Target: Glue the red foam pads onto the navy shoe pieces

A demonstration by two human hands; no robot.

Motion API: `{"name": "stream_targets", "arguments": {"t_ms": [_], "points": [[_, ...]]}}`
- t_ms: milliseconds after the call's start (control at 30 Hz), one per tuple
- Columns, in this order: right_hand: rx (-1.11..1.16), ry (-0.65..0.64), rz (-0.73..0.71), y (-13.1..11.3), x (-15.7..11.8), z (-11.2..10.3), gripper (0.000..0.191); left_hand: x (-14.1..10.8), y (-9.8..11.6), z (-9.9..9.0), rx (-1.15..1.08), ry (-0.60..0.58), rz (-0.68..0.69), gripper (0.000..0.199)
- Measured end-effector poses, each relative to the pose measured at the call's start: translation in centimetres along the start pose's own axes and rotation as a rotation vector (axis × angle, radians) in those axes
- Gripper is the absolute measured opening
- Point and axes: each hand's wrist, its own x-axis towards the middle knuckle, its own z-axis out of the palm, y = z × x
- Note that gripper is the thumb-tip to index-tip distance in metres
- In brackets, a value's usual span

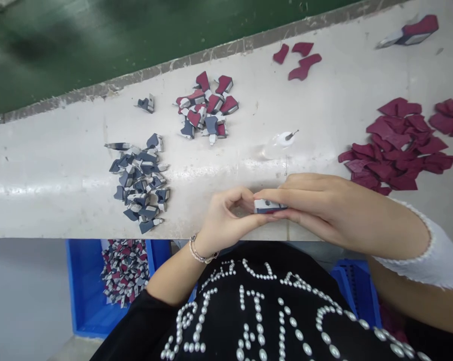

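Observation:
My left hand (230,215) and my right hand (316,208) meet near the front edge of the table, both closed on one small grey-white plastic part (263,204). It has a dark blue side and a strip of maroon low down; my fingers cover much of it. Beyond my hands stands a small white bottle with a thin dark tip (284,139). Nearest my right hand lies a heap of maroon flat pieces (395,145). To the left are a pile of grey-blue parts (142,180) and a pile of parts with maroon faces (207,105).
Several maroon pieces (303,65) lie at the back, and another bottle-like item (414,35) at the far right. One grey part (147,104) sits apart. Below the table's front edge, a blue bin (87,306) holds many parts; another blue bin (356,288) is at right.

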Motion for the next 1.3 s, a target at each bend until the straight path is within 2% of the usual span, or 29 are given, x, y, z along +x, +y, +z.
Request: {"name": "stream_targets", "arguments": {"t_ms": [200,333,433,567,633,700,800,900,1067,1133,1200,1300], "points": [[0.040,0.034,-0.033,0.6,0.1,1.0,0.037,-0.8,-0.5,0.4,0.235,0.098,0.189,0.029],[0.068,0.035,0.041,0.7,0.6,0.8,0.033,-0.5,0.0,0.1,0.388,0.177,0.252,0.023],[0.106,0.122,0.194,0.5,0.5,-0.5,0.037,1.8,1.3,-2.1,0.392,0.213,0.145,0.030],[0.121,0.356,0.440,1.8,0.0,-2.3,0.046,6.8,2.7,-7.5,0.304,0.389,-0.048,0.034],[0.093,0.387,0.560,3.1,0.3,-2.6,0.051,8.7,3.1,-9.9,0.325,0.412,-0.080,0.031],[0.079,0.352,0.628,4.3,0.7,-2.5,0.061,9.5,3.4,-11.6,0.379,0.414,-0.099,0.030],[0.088,0.318,0.641,5.2,1.1,-2.2,0.070,8.9,3.9,-13.3,0.482,0.471,-0.108,0.040],[0.106,0.319,0.659,5.3,1.0,-2.1,0.070,8.1,4.4,-14.4,0.559,0.524,-0.120,0.044],[0.158,0.335,0.631,5.9,1.2,-1.5,0.059,8.4,4.3,-15.1,0.666,0.470,-0.145,0.031],[0.184,0.319,0.593,6.4,1.7,-0.8,0.064,8.7,4.3,-15.4,0.759,0.444,-0.136,0.026],[0.202,0.295,0.553,6.8,2.3,-0.2,0.071,9.2,4.7,-16.0,0.876,0.452,-0.110,0.023],[0.222,0.279,0.504,7.1,2.9,0.4,0.059,10.6,5.6,-17.7,1.036,0.502,-0.038,0.018]]}}
